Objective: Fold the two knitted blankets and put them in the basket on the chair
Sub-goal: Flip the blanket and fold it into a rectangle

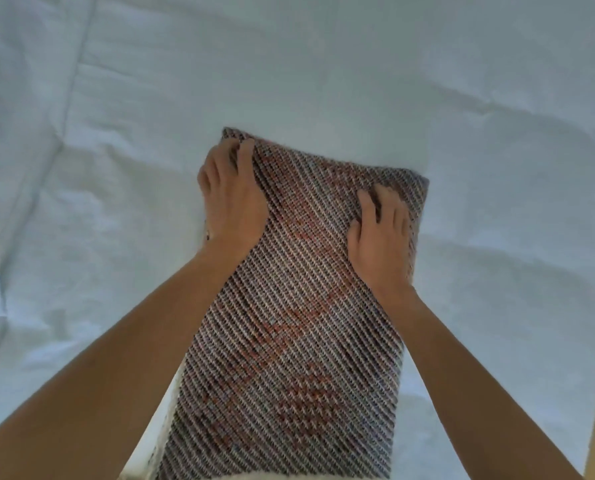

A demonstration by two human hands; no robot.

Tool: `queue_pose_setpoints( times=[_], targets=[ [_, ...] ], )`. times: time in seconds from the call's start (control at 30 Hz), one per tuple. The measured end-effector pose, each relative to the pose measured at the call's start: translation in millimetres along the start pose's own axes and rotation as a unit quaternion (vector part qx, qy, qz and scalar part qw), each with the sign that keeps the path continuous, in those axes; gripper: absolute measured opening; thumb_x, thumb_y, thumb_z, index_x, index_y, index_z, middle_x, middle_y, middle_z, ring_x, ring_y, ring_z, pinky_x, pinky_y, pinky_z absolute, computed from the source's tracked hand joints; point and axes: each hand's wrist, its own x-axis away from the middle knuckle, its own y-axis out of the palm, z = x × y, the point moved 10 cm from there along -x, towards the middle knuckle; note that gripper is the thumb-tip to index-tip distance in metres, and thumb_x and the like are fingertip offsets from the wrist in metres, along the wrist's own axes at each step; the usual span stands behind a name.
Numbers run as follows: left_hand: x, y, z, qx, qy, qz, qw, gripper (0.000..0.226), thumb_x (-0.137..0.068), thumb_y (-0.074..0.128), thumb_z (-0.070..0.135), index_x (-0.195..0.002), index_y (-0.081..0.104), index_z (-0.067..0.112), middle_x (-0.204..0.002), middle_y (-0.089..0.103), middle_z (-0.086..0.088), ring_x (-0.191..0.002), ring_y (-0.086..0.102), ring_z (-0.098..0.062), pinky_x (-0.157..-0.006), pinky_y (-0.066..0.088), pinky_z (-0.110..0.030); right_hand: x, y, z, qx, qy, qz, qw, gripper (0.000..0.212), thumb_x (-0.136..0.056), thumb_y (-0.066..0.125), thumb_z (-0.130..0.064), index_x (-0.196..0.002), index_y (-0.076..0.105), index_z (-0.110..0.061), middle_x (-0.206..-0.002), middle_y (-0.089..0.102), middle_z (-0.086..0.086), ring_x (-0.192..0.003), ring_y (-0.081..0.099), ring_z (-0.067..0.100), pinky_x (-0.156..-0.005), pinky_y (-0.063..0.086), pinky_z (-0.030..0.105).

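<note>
**Both hands at the far end of the folded strip**

The knitted blanket lies as a long, narrow folded strip on the white bed sheet, running from the bottom centre of the frame up to the middle. The left hand sits at the strip's upper-left corner, its grip closed, with fingers curled over the edge of the knit. The right hand is on top near the upper-right corner, fingers bent and tips dug into the top layer. I cannot tell whether that grip actually has fabric gathered in it.

The step in hand looks like taking the far end to fold it toward the body. To do it well, both corners should lift together and level, so the layers underneath do not slide apart, and the end should land square on the near edge. Loose knit stretches, so a gentle pull suits it. No basket or chair is in view.
</note>
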Motion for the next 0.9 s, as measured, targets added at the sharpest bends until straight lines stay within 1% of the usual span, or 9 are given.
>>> queue_pose_setpoints(
  times=[0.1,0.2,0.3,0.43,0.5,0.6,0.67,0.77,0.9],
  targets=[
    [26.5,48.6,21.5,-0.091,0.134,-0.124,0.979,0.056,-0.097,0.036,0.031,-0.147,0.023,0.009,-0.155,0.017,-0.018,-0.144,0.013,-0.032,-0.118,0.011,-0.048,5.7,19.8,25.3,0.016,0.043,-0.035,0.998,0.055,-0.097,0.033,-0.036,-0.144,0.031,-0.006,-0.151,0.027,0.018,-0.140,0.022,0.033,-0.116,0.014,0.046],
    [32.1,81.7,1.6,-0.144,0.129,-0.200,0.961,0.063,-0.098,0.012,0.048,-0.152,0.001,0.016,-0.159,-0.004,-0.011,-0.147,-0.005,-0.026,-0.119,0.000,-0.046,15.1,47.7,55.7,0.024,0.071,-0.103,0.992,0.067,-0.097,0.019,-0.050,-0.149,0.015,-0.007,-0.156,0.014,0.013,-0.144,0.010,0.028,-0.117,0.009,0.046],
    [24.7,88.3,3.3,-0.158,0.126,-0.222,0.954,0.064,-0.097,0.009,0.050,-0.151,-0.003,0.018,-0.159,-0.009,-0.010,-0.146,-0.009,-0.025,-0.119,-0.003,-0.045,8.5,58.6,55.2,0.023,0.071,-0.139,0.988,0.071,-0.096,0.012,-0.053,-0.150,0.010,-0.007,-0.157,0.009,0.012,-0.145,0.005,0.027,-0.118,0.004,0.045],
    [3.0,66.8,24.1,-0.132,0.146,-0.164,0.967,0.061,-0.098,0.021,0.041,-0.151,0.006,0.014,-0.159,-0.002,-0.012,-0.147,-0.004,-0.027,-0.119,0.000,-0.046,-12.1,21.5,48.6,0.012,0.038,-0.056,0.998,0.059,-0.096,0.029,-0.040,-0.142,0.033,-0.004,-0.151,0.027,0.018,-0.140,0.020,0.034,-0.117,0.009,0.048],
    [-13.5,61.8,29.2,-0.144,0.157,-0.158,0.964,0.061,-0.097,0.029,0.031,-0.151,0.008,0.011,-0.159,0.001,-0.012,-0.147,-0.003,-0.027,-0.119,0.000,-0.046,-27.2,5.7,46.7,0.018,0.015,-0.035,0.999,0.058,-0.091,0.039,-0.026,-0.144,0.030,-0.005,-0.152,0.024,0.019,-0.142,0.016,0.035,-0.117,0.007,0.048],
    [-27.0,65.9,31.5,-0.185,0.168,-0.208,0.946,0.071,-0.087,0.044,0.016,-0.150,0.011,0.007,-0.157,0.014,-0.015,-0.146,0.005,-0.029,-0.119,-0.003,-0.045,-48.0,18.8,44.2,0.027,0.000,-0.137,0.990,0.073,-0.084,0.047,-0.017,-0.149,0.014,-0.008,-0.155,0.015,0.016,-0.144,0.005,0.032,-0.118,0.000,0.047],
    [-33.4,61.9,32.7,-0.218,0.187,-0.217,0.933,0.074,-0.081,0.055,0.014,-0.145,0.021,0.003,-0.147,0.029,-0.021,-0.140,0.019,-0.036,-0.118,0.001,-0.048,-54.7,23.6,44.4,0.033,-0.004,-0.184,0.982,0.075,-0.083,0.053,-0.018,-0.147,0.017,-0.007,-0.151,0.024,0.017,-0.142,0.014,0.033,-0.117,0.003,0.046],
    [-41.7,51.0,36.6,-0.274,0.194,-0.236,0.912,0.063,-0.076,0.062,0.016,-0.132,0.039,-0.002,-0.130,0.042,-0.025,-0.124,0.038,-0.041,-0.115,0.016,-0.049,-60.9,12.2,44.4,0.058,-0.014,-0.186,0.981,0.065,-0.080,0.059,-0.019,-0.138,0.033,-0.003,-0.136,0.039,0.021,-0.130,0.030,0.037,-0.116,0.013,0.043],
    [-45.1,26.3,46.2,-0.246,0.207,-0.236,0.917,0.039,-0.073,0.062,0.011,-0.109,0.052,-0.001,-0.117,0.044,-0.021,-0.107,0.045,-0.037,-0.095,0.039,-0.045,-62.3,-10.7,40.2,0.073,-0.035,-0.158,0.984,0.044,-0.079,0.061,-0.016,-0.119,0.049,-0.001,-0.120,0.048,0.020,-0.114,0.041,0.036,-0.101,0.031,0.041]
  ],
)
